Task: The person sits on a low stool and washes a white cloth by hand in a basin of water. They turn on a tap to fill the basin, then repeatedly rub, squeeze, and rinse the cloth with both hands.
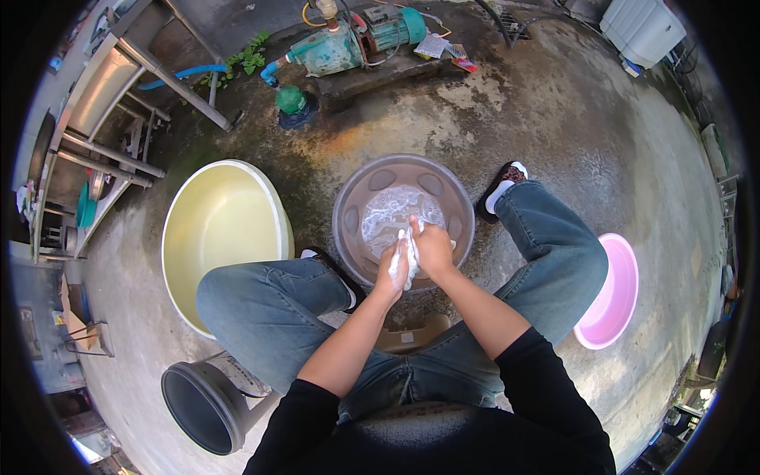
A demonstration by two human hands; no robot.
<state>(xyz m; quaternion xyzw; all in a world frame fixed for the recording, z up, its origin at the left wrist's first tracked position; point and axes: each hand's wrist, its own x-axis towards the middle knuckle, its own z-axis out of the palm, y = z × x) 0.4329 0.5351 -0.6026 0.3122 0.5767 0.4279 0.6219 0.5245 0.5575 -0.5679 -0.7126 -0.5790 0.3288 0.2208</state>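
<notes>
My left hand (393, 270) and my right hand (433, 247) meet over the near side of a round grey-brown plastic basin (388, 167). Pressed between them is a white, foam-covered cloth (409, 261), largely hidden by my fingers. Lather clings to my left fingers. Below, soapy water (386, 208) with white suds lies in the bottom of the basin. The basin stands on the concrete floor between my feet. Whether the lower end of the cloth touches the basin rim, I cannot tell.
A large pale-yellow tub (219, 219) stands at my left and a pink basin (611, 291) at my right. Behind my left knee is a dark bucket (202, 409). Ahead, a green water pump (332, 53) sits on a slab; a metal-legged sink stand (178, 89) is far left.
</notes>
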